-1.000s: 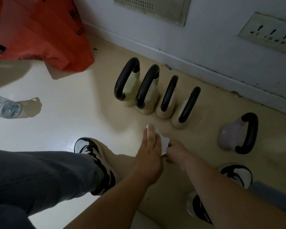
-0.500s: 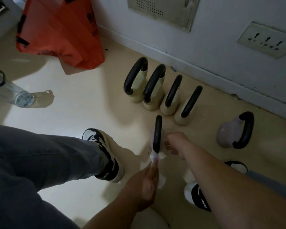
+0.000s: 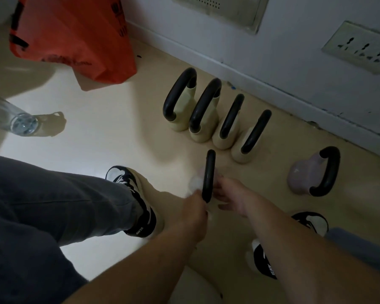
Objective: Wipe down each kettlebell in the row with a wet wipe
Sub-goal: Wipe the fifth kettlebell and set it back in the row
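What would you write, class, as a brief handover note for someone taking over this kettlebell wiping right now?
Left hand: holds the wet wipe against the kettlebell in front.
Right hand: steadies that kettlebell from the other side.
Four cream kettlebells stand in a row near the wall; a mauve kettlebell stands apart, right.
Done: cannot tell which are clean.
Left: finish this one, then check the rest.
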A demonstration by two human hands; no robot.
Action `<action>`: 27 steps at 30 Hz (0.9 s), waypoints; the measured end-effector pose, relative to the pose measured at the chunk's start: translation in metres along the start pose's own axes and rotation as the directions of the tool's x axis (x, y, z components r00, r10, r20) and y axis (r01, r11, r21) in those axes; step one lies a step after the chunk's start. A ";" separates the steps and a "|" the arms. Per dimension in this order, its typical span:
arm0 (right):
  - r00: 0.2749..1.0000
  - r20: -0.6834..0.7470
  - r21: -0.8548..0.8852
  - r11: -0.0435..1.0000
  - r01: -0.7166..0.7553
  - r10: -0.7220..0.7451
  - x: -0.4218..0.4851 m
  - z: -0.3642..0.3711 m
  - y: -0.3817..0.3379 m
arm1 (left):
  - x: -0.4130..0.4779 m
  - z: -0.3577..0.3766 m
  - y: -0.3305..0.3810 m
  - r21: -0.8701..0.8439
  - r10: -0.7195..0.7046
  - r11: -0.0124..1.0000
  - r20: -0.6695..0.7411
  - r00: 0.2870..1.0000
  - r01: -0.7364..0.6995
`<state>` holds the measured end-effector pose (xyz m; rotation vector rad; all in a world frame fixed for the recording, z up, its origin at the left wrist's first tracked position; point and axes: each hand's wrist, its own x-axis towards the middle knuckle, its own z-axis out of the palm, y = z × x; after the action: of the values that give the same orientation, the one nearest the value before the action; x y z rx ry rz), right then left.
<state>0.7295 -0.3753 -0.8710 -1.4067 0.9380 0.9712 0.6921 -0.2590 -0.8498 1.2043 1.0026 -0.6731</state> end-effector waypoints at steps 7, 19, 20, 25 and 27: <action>0.995 -0.099 -0.136 0.990 -0.042 0.028 0.004 -0.001 -0.015 | -0.031 0.035 0.049 -0.091 -0.063 0.995 -0.170 0.983 0.048; 0.974 -0.219 0.111 0.990 0.092 -0.066 0.008 -0.001 -0.008 | 0.007 0.005 0.062 0.264 0.117 0.961 -0.120 0.986 -0.081; 0.978 -0.202 0.115 0.990 0.085 -0.060 0.008 0.001 -0.008 | 0.008 0.011 0.061 0.200 0.021 0.980 -0.076 0.997 -0.005; 0.994 -0.109 0.319 0.948 0.015 0.021 0.006 -0.003 -0.017 | 0.012 0.029 0.068 0.191 0.048 0.980 0.028 0.998 -0.053; 0.998 -0.062 0.413 0.911 0.016 0.011 0.006 -0.008 -0.021 | 0.016 0.033 0.070 0.215 0.037 0.976 0.011 0.999 -0.039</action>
<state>0.7522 -0.3824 -0.8694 -1.0809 1.1147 0.6763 0.7682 -0.2711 -0.8321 1.4058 0.9146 -0.7701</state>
